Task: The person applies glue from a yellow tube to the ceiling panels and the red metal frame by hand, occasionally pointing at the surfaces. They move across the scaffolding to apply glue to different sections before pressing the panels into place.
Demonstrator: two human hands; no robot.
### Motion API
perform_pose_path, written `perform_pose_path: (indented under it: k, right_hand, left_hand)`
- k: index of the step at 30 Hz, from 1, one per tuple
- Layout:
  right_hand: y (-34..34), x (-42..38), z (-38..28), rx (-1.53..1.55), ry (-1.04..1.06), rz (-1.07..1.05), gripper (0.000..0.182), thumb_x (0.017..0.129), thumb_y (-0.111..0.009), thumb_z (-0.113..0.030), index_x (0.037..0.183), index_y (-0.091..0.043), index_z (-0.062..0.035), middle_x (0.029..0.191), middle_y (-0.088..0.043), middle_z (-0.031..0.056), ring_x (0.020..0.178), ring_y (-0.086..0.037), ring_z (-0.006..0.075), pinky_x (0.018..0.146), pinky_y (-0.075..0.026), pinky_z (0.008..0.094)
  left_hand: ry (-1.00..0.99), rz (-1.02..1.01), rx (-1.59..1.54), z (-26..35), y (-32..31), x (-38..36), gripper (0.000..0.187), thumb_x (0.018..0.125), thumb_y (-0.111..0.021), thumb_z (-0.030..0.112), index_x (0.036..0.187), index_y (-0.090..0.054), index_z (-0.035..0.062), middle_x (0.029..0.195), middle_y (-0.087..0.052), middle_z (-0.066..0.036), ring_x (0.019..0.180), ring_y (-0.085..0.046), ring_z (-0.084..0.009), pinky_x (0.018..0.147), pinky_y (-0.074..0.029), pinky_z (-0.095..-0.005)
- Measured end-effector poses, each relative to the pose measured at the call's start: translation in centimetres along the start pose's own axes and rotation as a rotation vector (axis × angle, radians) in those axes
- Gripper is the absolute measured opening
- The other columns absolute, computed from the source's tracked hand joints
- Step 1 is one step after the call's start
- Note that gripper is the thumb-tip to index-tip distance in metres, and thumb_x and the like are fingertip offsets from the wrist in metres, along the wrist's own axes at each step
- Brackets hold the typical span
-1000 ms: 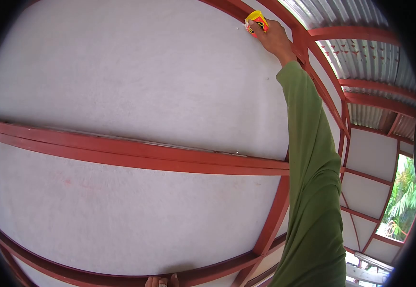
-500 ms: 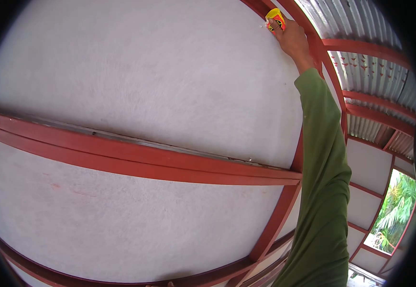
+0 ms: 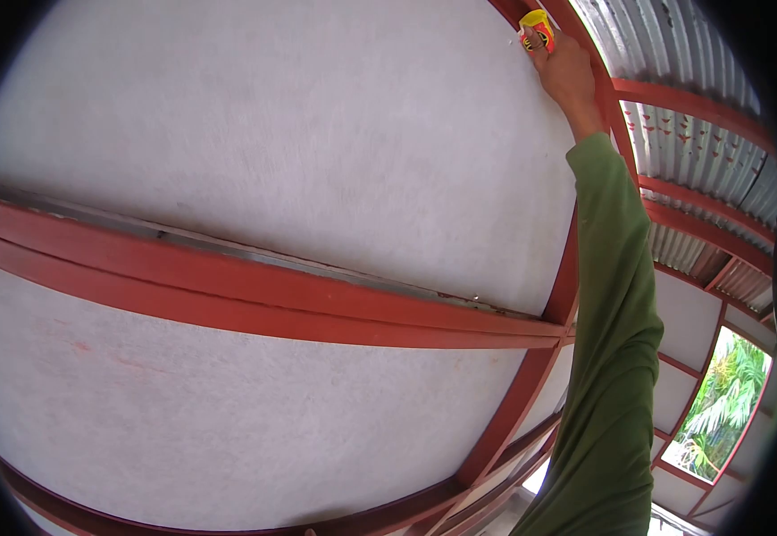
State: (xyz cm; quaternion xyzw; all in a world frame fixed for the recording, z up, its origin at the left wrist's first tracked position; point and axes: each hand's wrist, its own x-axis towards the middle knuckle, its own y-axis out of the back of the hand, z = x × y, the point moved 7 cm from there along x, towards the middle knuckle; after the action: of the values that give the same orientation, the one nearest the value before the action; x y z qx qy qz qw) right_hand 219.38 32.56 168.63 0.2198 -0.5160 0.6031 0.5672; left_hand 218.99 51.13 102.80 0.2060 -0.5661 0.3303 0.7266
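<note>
High at the upper right, my right hand (image 3: 570, 76) reaches out at the end of a long green sleeve. Its fingers are closed round a red-and-yellow printed piece (image 3: 537, 32) with dark lettering, which may be cut from a container. White material shows at the left edge of this piece. It is held near the top right corner of the pale wall panel (image 3: 317, 134), beside the red frame (image 3: 605, 80). At the bottom edge a tiny skin-coloured tip shows, perhaps of my left hand (image 3: 310, 532); the rest is out of view.
A red crossbeam (image 3: 254, 295) runs across the panels, with a narrow ledge gap above it. Corrugated metal roofing (image 3: 674, 40) on red beams lies at upper right. A window opening (image 3: 719, 406) with green leaves outside is at the right.
My right hand and the red-and-yellow piece appear slightly further right in view, still at the panel's top right corner. The whole view has shifted slightly; the grip is the same.
</note>
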Motion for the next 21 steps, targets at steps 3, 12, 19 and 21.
perform_pose_path:
  k: [3, 12, 19, 21]
  right_hand:
    - [-0.6, 0.3, 0.4, 0.029, 0.053, -0.071, 0.058, 0.089, -0.049, -0.056, 0.094, -0.061, -0.0001, 0.084, -0.064, 0.0261, 0.081, -0.060, 0.0466, 0.070, -0.048, 0.0527]
    - [-0.6, -0.2, 0.7, -0.070, -0.018, -0.061, 0.054, 0.089, -0.051, -0.054, 0.102, -0.060, -0.0019, 0.086, -0.064, 0.0253, 0.082, -0.060, 0.0463, 0.070, -0.047, 0.0535]
    - [0.4, 0.2, 0.4, -0.019, 0.146, -0.057, 0.051, 0.090, -0.050, -0.052, 0.102, -0.061, -0.0034, 0.088, -0.063, 0.0236, 0.084, -0.059, 0.0445, 0.072, -0.047, 0.0508]
    - [1.4, 0.8, -0.2, 0.070, 0.178, -0.040, 0.050, 0.090, -0.051, -0.051, 0.101, -0.061, -0.0031, 0.087, -0.063, 0.0238, 0.084, -0.059, 0.0439, 0.072, -0.047, 0.0501]
  left_hand:
    - [0.003, 0.004, 0.002, 0.0, -0.1, 0.2, 0.033, 0.076, -0.071, 0.009, 0.064, -0.040, 0.0112, 0.057, -0.042, -0.005, 0.044, -0.042, -0.0211, 0.042, -0.033, -0.0332]
    - [-0.001, 0.020, -0.021, -0.3, -0.2, -0.2, 0.032, 0.075, -0.071, 0.006, 0.068, -0.040, 0.0110, 0.057, -0.042, -0.005, 0.044, -0.041, -0.0203, 0.042, -0.032, -0.0324]
    - [0.003, 0.004, -0.012, -0.2, 0.0, 0.2, 0.035, 0.075, -0.070, 0.007, 0.064, -0.038, 0.0120, 0.056, -0.041, -0.004, 0.044, -0.041, -0.0198, 0.041, -0.032, -0.0325]
    - [0.009, -0.008, -0.008, -0.2, 0.0, 0.3, 0.036, 0.076, -0.070, 0.007, 0.063, -0.038, 0.0120, 0.056, -0.041, -0.004, 0.043, -0.041, -0.0199, 0.041, -0.032, -0.0325]
